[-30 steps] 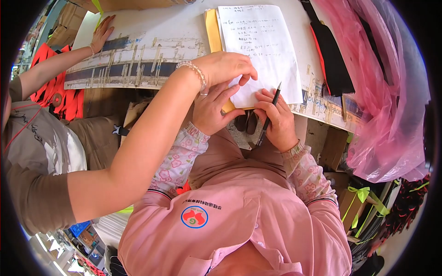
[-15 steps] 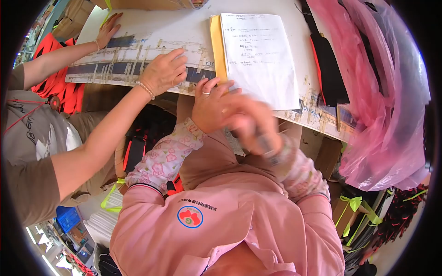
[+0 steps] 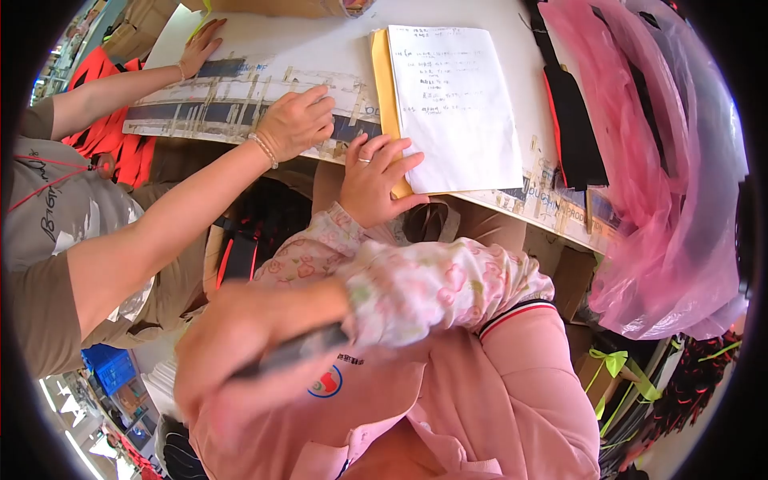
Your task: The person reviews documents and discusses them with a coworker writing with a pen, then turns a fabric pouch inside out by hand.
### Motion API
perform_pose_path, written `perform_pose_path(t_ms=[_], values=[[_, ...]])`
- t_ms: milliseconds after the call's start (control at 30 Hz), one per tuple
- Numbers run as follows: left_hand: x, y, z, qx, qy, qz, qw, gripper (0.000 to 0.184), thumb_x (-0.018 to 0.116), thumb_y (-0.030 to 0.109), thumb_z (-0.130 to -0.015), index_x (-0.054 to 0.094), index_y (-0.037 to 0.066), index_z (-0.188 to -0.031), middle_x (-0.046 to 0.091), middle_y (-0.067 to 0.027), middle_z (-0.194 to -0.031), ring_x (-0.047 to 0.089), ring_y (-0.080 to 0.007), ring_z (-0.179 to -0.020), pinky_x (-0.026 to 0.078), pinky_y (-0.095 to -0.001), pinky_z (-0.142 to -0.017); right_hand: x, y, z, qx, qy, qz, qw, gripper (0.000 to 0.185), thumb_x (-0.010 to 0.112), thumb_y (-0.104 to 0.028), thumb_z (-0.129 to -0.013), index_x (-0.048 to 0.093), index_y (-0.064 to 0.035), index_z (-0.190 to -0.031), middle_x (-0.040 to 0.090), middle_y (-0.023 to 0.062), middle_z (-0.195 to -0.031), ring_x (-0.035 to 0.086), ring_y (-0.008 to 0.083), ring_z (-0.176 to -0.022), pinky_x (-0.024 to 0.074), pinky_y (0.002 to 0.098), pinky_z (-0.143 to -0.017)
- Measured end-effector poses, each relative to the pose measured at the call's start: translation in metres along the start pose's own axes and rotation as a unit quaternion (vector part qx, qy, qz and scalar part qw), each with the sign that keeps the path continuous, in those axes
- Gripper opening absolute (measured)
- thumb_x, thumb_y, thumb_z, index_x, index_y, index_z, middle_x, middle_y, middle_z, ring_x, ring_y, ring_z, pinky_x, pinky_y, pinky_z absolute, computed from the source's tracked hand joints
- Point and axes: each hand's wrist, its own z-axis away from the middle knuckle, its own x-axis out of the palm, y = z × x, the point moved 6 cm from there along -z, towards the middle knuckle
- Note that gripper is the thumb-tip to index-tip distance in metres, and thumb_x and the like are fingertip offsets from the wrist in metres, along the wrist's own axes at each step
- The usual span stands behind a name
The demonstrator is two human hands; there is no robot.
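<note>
One left hand, spread over the papers' edge, right hand blurred, gripping a dark pen

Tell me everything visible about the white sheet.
The white sheet looks like plain paper, with dark handwriting across its upper half, too small to read, and blank below. It lies on a yellow backing, seen along its left side, on the table. The left hand touches its lower left edge.
</note>
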Motion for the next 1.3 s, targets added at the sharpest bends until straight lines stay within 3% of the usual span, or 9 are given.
perform_pose_path(t_ms=[67, 133, 233, 333, 400, 567, 700, 833, 1300], values=[[-0.001, 0.001, -0.003, 0.021, -0.004, -0.019, 1.0, 0.06, 0.074, 0.053, -0.077, 0.064, 0.015, -0.123, 0.055, -0.0063, -0.135, 0.042, -0.0282, -0.132, 0.019, -0.0527, -0.115, -0.044, -0.01, 0.023, 0.009, 0.078, 0.206, 0.975, 0.019, 0.061, -0.014, -0.096, 0.068, -0.0003, -0.084, 0.065, 0.0099, -0.072, 0.064, 0.0226, -0.069, 0.051, 0.0351, -0.065], [0.01, -0.004, 0.004, 0.026, 0.028, 0.038, 0.999, 0.061, 0.07, 0.052, -0.081, 0.06, 0.013, -0.128, 0.056, -0.0118, -0.135, 0.038, -0.0304, -0.14, 0.011, -0.0589, -0.118, -0.089, -0.034, 0.067, 0.203, 0.206, 0.184, 0.939, 0.028, 0.054, -0.02, -0.1, 0.07, -0.0049, -0.083, 0.064, 0.0039, -0.072, 0.062, 0.015, -0.071, 0.0523, 0.0318, -0.068], [0.007, -0.006, -0.004, 0.037, -0.048, 0.039, 0.997, 0.058, 0.069, 0.052, -0.082, 0.06, 0.012, -0.123, 0.057, -0.008, -0.135, 0.039, -0.0301, -0.139, 0.013, -0.0659, -0.115, -0.143, -0.08, 0.133, 0.173, 0.4, 0.398, 0.807, 0.049, 0.031, -0.039, -0.108, 0.054, -0.0027, -0.084, 0.053, 0.0072, -0.065, 0.05, 0.0164, -0.055, 0.0474, 0.0326, -0.063], [0.002, -0.001, -0.01, 0.022, -0.059, 0.032, 0.998, 0.058, 0.076, 0.05, -0.077, 0.062, 0.009, -0.116, 0.052, -0.0064, -0.142, 0.042, -0.0277, -0.137, 0.018, -0.0609, -0.116, -0.173, -0.133, 0.177, 0.018, 0.57, 0.324, 0.755, 0.044, 0.036, -0.043, -0.106, 0.052, -0.0026, -0.106, 0.053, 0.007, -0.06, 0.051, 0.0165, -0.054, 0.0495, 0.035, -0.066], [0.004, -0.001, -0.009, 0.012, -0.054, 0.041, 0.998, 0.058, 0.077, 0.048, -0.076, 0.061, 0.009, -0.116, 0.052, -0.0063, -0.142, 0.042, -0.0279, -0.137, 0.018, -0.0592, -0.116, -0.186, -0.155, 0.189, 0.0, 0.611, 0.33, 0.72, 0.042, 0.038, -0.044, -0.105, 0.052, -0.0044, -0.106, 0.053, 0.0072, -0.062, 0.05, 0.0164, -0.057, 0.0498, 0.0378, -0.071], [0.004, -0.003, -0.01, -0.002, -0.042, 0.062, 0.997, 0.057, 0.079, 0.046, -0.075, 0.061, 0.01, -0.116, 0.053, -0.0055, -0.142, 0.043, -0.0289, -0.136, 0.02, -0.0561, -0.117, -0.201, -0.151, 0.178, 0.014, 0.578, 0.388, 0.718, 0.042, 0.043, -0.039, -0.105, 0.054, -0.0031, -0.086, 0.053, 0.0071, -0.063, 0.05, 0.0168, -0.052, 0.0494, 0.0348, -0.063], [0.003, -0.004, -0.011, -0.01, -0.051, 0.075, 0.996, 0.058, 0.08, 0.044, -0.074, 0.06, 0.011, -0.118, 0.052, -0.0048, -0.144, 0.043, -0.0286, -0.137, 0.02, -0.0562, -0.117, -0.208, -0.13, 0.168, 0.067, 0.49, 0.498, 0.712, 0.041, 0.041, -0.035, -0.106, 0.056, -0.0017, -0.087, 0.053, 0.0052, -0.062, 0.05, 0.0119, -0.052, 0.0465, 0.028, -0.058], [0.004, -0.005, -0.012, -0.016, -0.057, 0.077, 0.995, 0.057, 0.079, 0.043, -0.075, 0.06, 0.011, -0.119, 0.051, -0.005, -0.143, 0.041, -0.0272, -0.138, 0.019, -0.0568, -0.117, -0.213, -0.115, 0.191, 0.156, 0.519, 0.524, 0.657, 0.037, 0.043, -0.034, -0.106, 0.058, -0.0032, -0.091, 0.054, 0.0043, -0.063, 0.05, 0.0098, -0.053, 0.0405, 0.0247, -0.053], [0.004, -0.007, -0.013, -0.031, -0.056, 0.095, 0.993, 0.058, 0.082, 0.04, -0.072, 0.061, 0.012, -0.118, 0.052, -0.0048, -0.142, 0.042, -0.0271, -0.138, 0.02, -0.0571, -0.116, -0.219, -0.102, 0.172, 0.204, 0.55, 0.505, 0.634, 0.035, 0.058, -0.031, -0.101, 0.055, -0.0048, -0.078, 0.05, -0.0008, -0.059, 0.044, 0.005, -0.05, 0.0343, 0.0215, -0.046]])
